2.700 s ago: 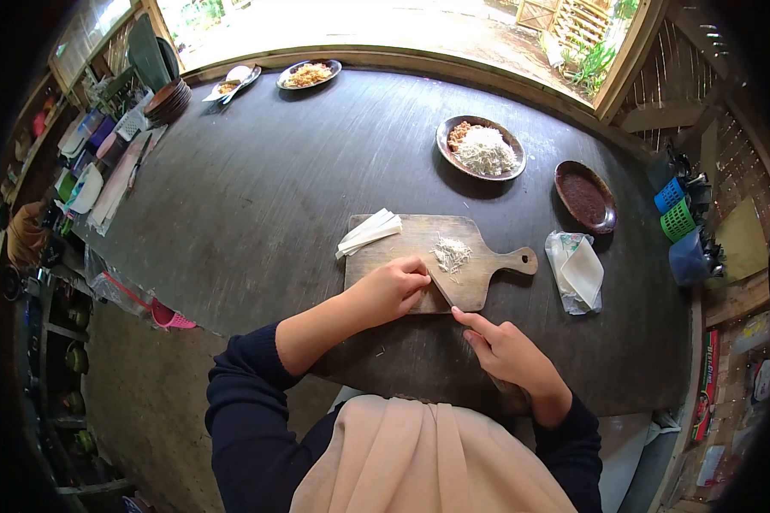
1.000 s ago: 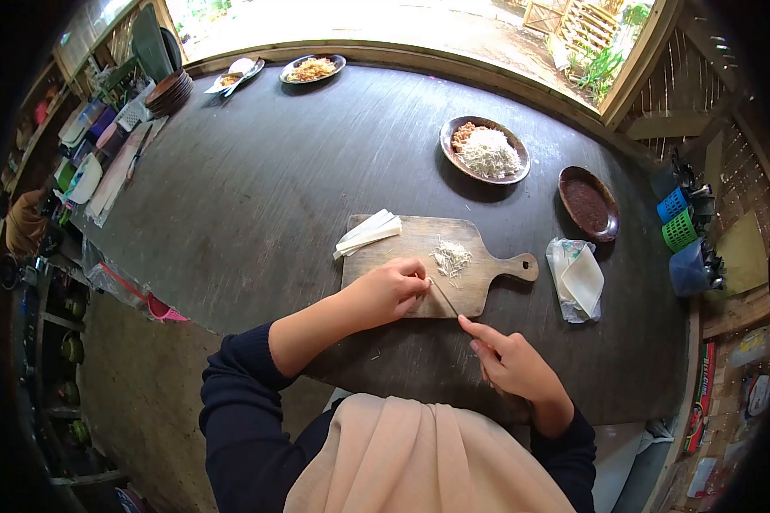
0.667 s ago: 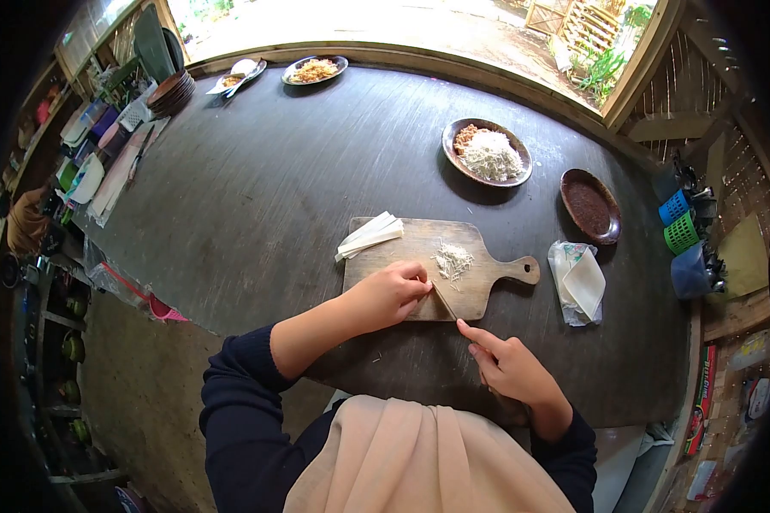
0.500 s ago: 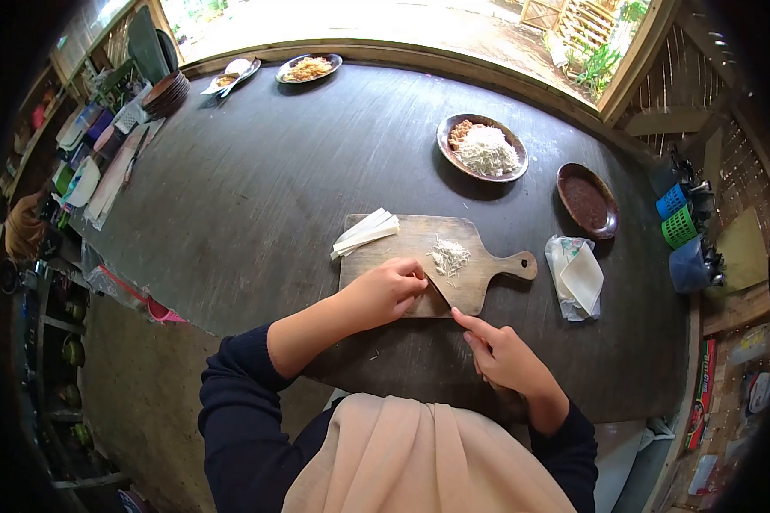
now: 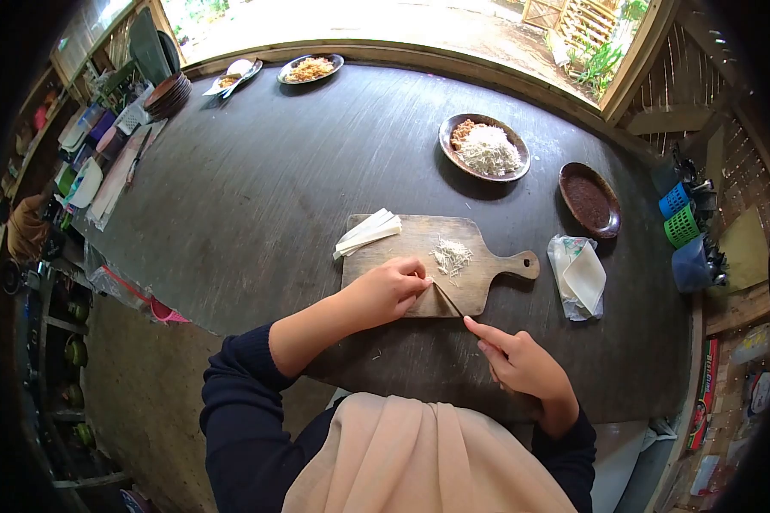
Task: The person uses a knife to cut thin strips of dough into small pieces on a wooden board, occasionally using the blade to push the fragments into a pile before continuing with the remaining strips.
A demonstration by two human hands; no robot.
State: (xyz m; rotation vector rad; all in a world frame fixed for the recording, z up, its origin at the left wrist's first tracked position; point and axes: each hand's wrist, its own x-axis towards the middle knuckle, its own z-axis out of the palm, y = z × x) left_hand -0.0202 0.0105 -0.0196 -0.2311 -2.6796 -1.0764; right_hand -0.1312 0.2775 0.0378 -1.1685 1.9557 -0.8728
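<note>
A wooden cutting board (image 5: 466, 231) lies on the dark table, its handle pointing right. White strips (image 5: 370, 232) rest at its upper left corner, and a small pile of thin white shreds (image 5: 451, 256) lies near its middle. My left hand (image 5: 402, 286) is closed at the board's front part, fingertips pinching something too small and hidden to name. My right hand (image 5: 515, 355) grips a knife (image 5: 450, 301) by its handle, the blade slanting up and left to my left fingertips.
Beyond the board stands a plate of white shreds and brown pieces (image 5: 488, 154). Right of it are an oval brown dish (image 5: 589, 201) and a plastic packet (image 5: 577, 278). Far back are a plate of food (image 5: 310, 68) and stacked brown dishes (image 5: 168, 94).
My right hand has shifted slightly right with the knife, and more of the blade shows. My left hand is in nearly the same place.
</note>
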